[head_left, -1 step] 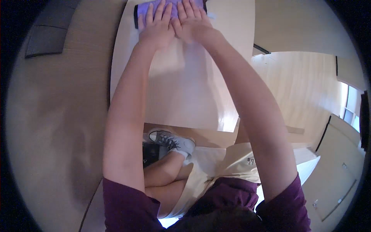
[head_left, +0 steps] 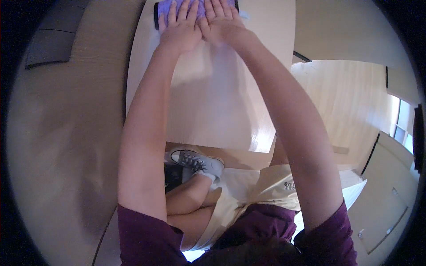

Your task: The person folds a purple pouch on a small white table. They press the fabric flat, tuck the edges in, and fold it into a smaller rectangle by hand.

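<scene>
Both my arms reach out across a pale wood-look table (head_left: 208,111). At its far end lies a purple cloth (head_left: 165,8) with dark edging, partly cut off by the top of the view. My left hand (head_left: 181,31) rests flat on the cloth, fingers spread and stretched forward. Beside it, my right hand (head_left: 219,26) also lies flat on the cloth, its thumb close to the left hand. My palms cover much of the cloth's near side. A wet-looking sheen shows on the tabletop between my forearms.
My bent leg and a grey lace-up shoe (head_left: 202,165) are below the table's near edge. A wood-look panel (head_left: 80,133) runs along the left, with a dark flat piece (head_left: 51,46) on it. Pale cabinets (head_left: 388,190) stand at the right, near a window (head_left: 401,119).
My hands and the cloth sit very slightly farther toward the top of the view. Both hands stay flat on the cloth.
</scene>
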`<move>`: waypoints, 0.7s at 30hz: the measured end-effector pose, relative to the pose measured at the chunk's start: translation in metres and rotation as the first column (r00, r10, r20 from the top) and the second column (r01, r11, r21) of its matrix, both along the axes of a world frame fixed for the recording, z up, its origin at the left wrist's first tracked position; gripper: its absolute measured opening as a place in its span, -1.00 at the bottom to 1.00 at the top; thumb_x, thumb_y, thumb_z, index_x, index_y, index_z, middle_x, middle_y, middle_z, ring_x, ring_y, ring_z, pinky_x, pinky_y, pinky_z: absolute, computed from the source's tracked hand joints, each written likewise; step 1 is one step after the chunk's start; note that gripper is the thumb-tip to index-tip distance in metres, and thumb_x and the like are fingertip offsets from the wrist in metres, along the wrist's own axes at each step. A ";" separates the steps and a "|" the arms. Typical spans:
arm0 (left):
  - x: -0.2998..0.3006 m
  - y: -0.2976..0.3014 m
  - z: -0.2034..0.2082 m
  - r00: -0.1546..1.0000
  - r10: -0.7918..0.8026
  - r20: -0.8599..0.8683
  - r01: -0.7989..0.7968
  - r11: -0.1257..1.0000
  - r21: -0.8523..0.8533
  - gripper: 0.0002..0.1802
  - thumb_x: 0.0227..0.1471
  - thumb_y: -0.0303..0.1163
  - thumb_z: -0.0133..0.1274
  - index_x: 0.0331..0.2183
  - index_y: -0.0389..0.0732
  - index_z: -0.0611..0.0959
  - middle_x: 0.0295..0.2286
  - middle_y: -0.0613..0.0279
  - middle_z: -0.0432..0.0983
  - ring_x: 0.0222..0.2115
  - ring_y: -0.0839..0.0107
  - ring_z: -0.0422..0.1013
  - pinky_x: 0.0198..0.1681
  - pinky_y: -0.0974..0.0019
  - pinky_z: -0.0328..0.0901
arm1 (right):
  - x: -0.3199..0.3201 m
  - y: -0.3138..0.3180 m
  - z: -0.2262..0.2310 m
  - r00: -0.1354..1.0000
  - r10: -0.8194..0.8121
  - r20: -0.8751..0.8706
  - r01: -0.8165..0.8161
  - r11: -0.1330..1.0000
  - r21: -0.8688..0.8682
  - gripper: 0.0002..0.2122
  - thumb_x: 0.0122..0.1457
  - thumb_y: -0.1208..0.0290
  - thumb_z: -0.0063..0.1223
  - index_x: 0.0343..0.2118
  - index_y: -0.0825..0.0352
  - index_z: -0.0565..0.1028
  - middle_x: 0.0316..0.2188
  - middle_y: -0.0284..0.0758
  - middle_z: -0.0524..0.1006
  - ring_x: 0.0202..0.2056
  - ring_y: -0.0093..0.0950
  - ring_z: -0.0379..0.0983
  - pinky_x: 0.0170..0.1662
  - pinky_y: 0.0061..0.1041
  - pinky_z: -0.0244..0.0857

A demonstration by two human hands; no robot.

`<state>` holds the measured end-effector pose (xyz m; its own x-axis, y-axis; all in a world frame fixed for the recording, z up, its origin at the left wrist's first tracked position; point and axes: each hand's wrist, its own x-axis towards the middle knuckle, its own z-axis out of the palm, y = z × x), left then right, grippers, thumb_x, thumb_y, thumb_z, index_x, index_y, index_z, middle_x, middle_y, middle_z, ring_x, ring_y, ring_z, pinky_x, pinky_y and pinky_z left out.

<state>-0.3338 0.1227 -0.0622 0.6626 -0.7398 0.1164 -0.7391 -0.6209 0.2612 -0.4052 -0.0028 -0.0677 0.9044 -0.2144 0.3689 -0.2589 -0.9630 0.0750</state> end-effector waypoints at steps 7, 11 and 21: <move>0.025 -0.002 0.001 0.995 0.085 -0.048 -0.083 0.996 0.043 -0.29 0.11 -0.03 -0.33 0.24 -0.05 0.00 0.26 0.22 -0.22 0.27 0.11 -0.31 0.27 -0.02 -0.41 | 0.035 0.009 0.030 0.901 0.017 -0.434 0.085 0.973 0.215 -0.36 0.22 0.04 -0.65 0.27 0.38 -0.15 0.32 -0.15 -0.26 0.33 -0.23 -0.43 0.32 -0.28 -0.53; 0.020 -0.004 0.002 0.995 0.079 -0.055 -0.077 0.996 0.039 -0.29 0.12 -0.02 -0.36 0.24 -0.05 -0.01 0.26 0.22 -0.22 0.27 0.11 -0.30 0.27 -0.02 -0.41 | 0.029 0.010 0.031 0.897 0.019 -0.442 0.114 0.955 0.273 -0.38 0.22 0.07 -0.64 0.27 0.38 -0.14 0.32 -0.16 -0.23 0.33 -0.25 -0.41 0.32 -0.29 -0.52; -0.040 0.019 0.002 0.993 0.121 -0.006 -0.121 0.992 0.046 -0.35 0.17 -0.08 -0.39 0.25 0.03 -0.03 0.27 0.35 -0.32 0.28 0.15 -0.38 0.26 -0.08 -0.43 | -0.029 0.037 0.034 0.912 0.013 -0.410 0.093 0.967 0.238 -0.40 0.23 0.09 -0.64 0.28 0.30 -0.13 0.33 -0.26 -0.27 0.33 -0.31 -0.42 0.32 -0.31 -0.46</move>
<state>-0.3742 0.1419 -0.0603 0.7485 -0.6585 0.0785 -0.6556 -0.7169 0.2371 -0.4342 0.0344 -0.0333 0.9523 -0.2894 -0.0971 -0.2956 -0.9536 -0.0570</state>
